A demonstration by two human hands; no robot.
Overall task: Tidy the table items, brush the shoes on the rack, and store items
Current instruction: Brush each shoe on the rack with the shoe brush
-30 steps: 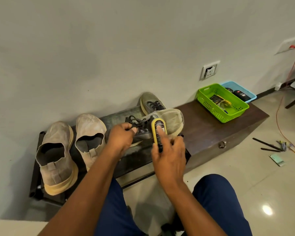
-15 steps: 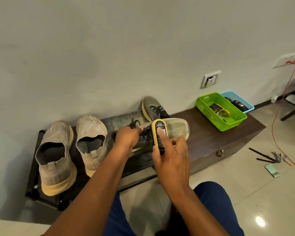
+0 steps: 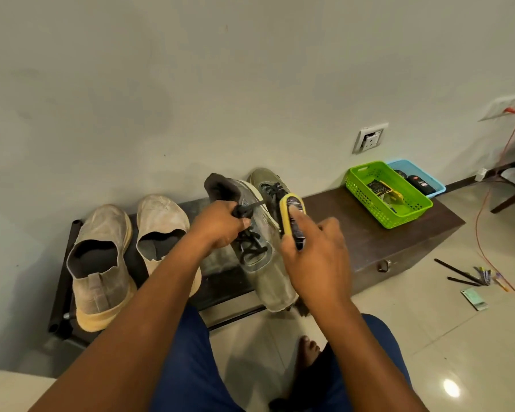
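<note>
My left hand (image 3: 217,224) grips the black laces of a grey-green lace-up shoe (image 3: 260,257) and holds it lifted over the rack, its toe pointing toward me. My right hand (image 3: 315,257) holds a yellow and black shoe brush (image 3: 292,215) against the shoe's right side. The matching second shoe (image 3: 265,181) stands behind on the dark shoe rack (image 3: 63,281), against the wall. A pair of beige slip-on shoes (image 3: 101,263) sits on the rack's left part.
A dark wooden box (image 3: 399,245) stands to the right of the rack and carries a green basket (image 3: 366,176) and a blue tray (image 3: 434,185). Pens and a small card (image 3: 474,298) lie on the tiled floor. An orange cable (image 3: 482,221) hangs at the right.
The held shoe has been turned from lying sideways to toe toward me, heel up by the wall. Both hands rose slightly and the brush now lies along the shoe's right side.
</note>
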